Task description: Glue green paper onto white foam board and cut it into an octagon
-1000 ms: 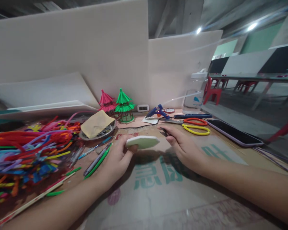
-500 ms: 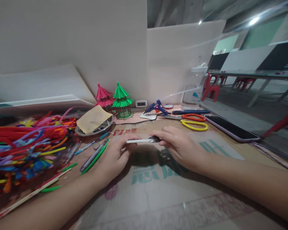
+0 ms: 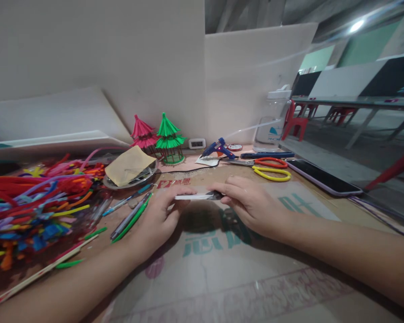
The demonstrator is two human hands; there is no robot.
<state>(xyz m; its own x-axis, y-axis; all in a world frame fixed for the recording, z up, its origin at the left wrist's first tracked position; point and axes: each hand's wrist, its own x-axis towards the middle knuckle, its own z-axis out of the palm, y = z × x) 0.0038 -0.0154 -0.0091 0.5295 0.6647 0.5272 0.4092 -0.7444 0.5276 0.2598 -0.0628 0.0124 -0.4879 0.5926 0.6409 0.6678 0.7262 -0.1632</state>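
My left hand [image 3: 161, 215] pinches the left end of a flat white foam piece [image 3: 191, 196], held level and edge-on just above the cardboard sheet [image 3: 242, 264]. My right hand [image 3: 249, 202] is closed at the piece's right end, fingers pinched on a small dark tool [image 3: 215, 195] that touches the foam's edge; I cannot make out what the tool is. Both hands sit at the middle of the desk, close together.
A heap of coloured pipe cleaners [image 3: 33, 202] fills the left. Pens [image 3: 131, 215] lie beside my left hand. Behind stand pink and green paper pagodas [image 3: 161, 141], a blue glue gun [image 3: 218, 150], scissors [image 3: 269, 168], a phone [image 3: 323, 177] and a clear jug [image 3: 272, 121].
The foam piece, tilted with its face showing a second ago, now lies flat and edge-on. My right hand came over to its right end with the dark tool.
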